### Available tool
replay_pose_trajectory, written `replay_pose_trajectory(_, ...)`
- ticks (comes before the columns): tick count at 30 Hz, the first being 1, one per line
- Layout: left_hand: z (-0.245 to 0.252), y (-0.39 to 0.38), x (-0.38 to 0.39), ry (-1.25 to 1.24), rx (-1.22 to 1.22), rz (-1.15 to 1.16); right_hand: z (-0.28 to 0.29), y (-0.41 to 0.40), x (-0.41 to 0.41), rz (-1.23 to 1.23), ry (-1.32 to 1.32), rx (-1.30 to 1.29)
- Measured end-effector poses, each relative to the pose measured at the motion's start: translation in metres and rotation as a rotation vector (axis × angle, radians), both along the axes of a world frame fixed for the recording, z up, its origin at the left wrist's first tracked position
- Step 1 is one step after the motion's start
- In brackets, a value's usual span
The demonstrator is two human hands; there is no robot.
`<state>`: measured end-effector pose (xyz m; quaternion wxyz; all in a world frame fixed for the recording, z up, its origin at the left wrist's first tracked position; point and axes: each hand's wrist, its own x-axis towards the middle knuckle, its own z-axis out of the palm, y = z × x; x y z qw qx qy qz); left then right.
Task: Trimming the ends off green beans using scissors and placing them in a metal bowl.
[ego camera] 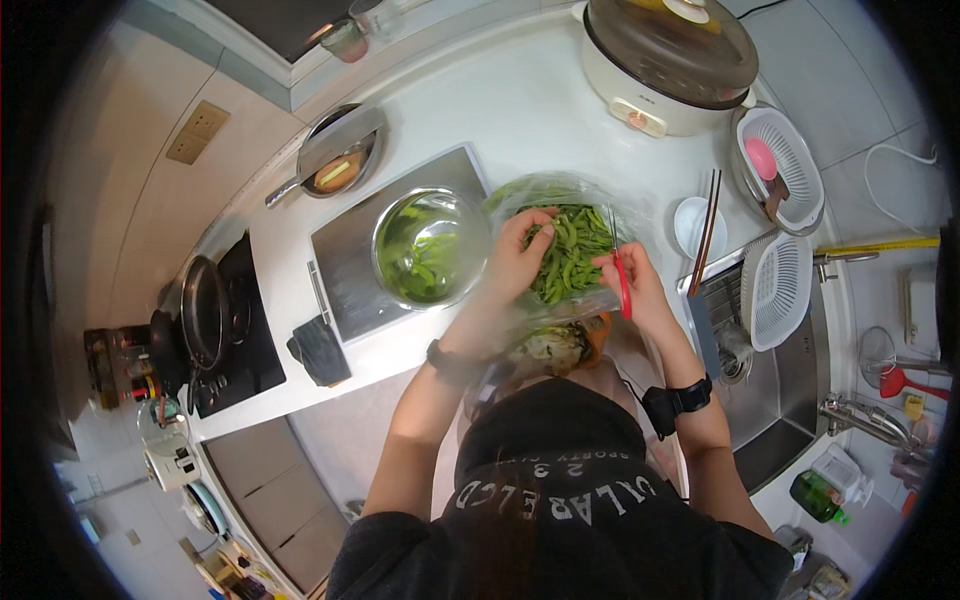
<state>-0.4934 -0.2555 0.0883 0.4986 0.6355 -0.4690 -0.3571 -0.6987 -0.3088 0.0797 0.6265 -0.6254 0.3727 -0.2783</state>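
A clear plastic bag (636, 206) lies spread on the counter, full of green edamame pods (571, 259). My left hand (523, 251) is at the left side of the pods, its fingers curled among them; whether a pod is pinched there is hard to make out. In my right hand (637, 283) are scissors with red handles (623, 289), their blades pointing away from me over the bag's right side. Left of the bag, a shiny steel bowl (390, 281) holds several pods (431, 262). It rests on a metal cutting board (349, 255).
Brown chopsticks (705, 232) cross a small white bowl (690, 221) near the sink (776, 405). A white colander (776, 289) sits over the sink. At the back stands an electric cooker (611, 90). A cleaver (341, 139) lies across a pan (367, 169). Leafy vegetables (551, 349) are below the bag.
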Motion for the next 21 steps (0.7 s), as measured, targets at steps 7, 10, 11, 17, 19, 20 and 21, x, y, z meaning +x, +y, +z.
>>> replay_pose_trajectory(7, 0.035, 0.019, 0.007, 0.645, -0.018, -0.007, 0.028, 0.01, 0.028, 0.188, -0.109, -0.088)
replay_pose_trajectory(10, 0.039, 0.028, 0.009, 0.853, 0.042, 0.08, 0.036, 0.015, 0.035, 0.227, -0.055, -0.009)
replay_pose_trajectory(11, 0.038, 0.031, 0.011, 0.865, 0.105, 0.053, 0.036, 0.017, 0.037, 0.229, -0.057, 0.008)
replay_pose_trajectory(17, 0.041, 0.046, 0.013, 0.728, 0.155, -0.031, 0.028, 0.021, 0.031, 0.267, 0.051, -0.028)
replay_pose_trajectory(19, 0.042, 0.048, 0.011, 0.637, 0.158, -0.026, 0.028, 0.023, 0.027, 0.285, 0.09, -0.047)
replay_pose_trajectory(20, 0.04, 0.048, 0.012, 0.646, 0.123, -0.023, 0.028, 0.024, 0.025, 0.314, 0.133, -0.067)
replay_pose_trajectory(21, 0.038, 0.049, 0.012, 0.655, 0.088, -0.02, 0.029, 0.025, 0.024, 0.344, 0.174, -0.087)
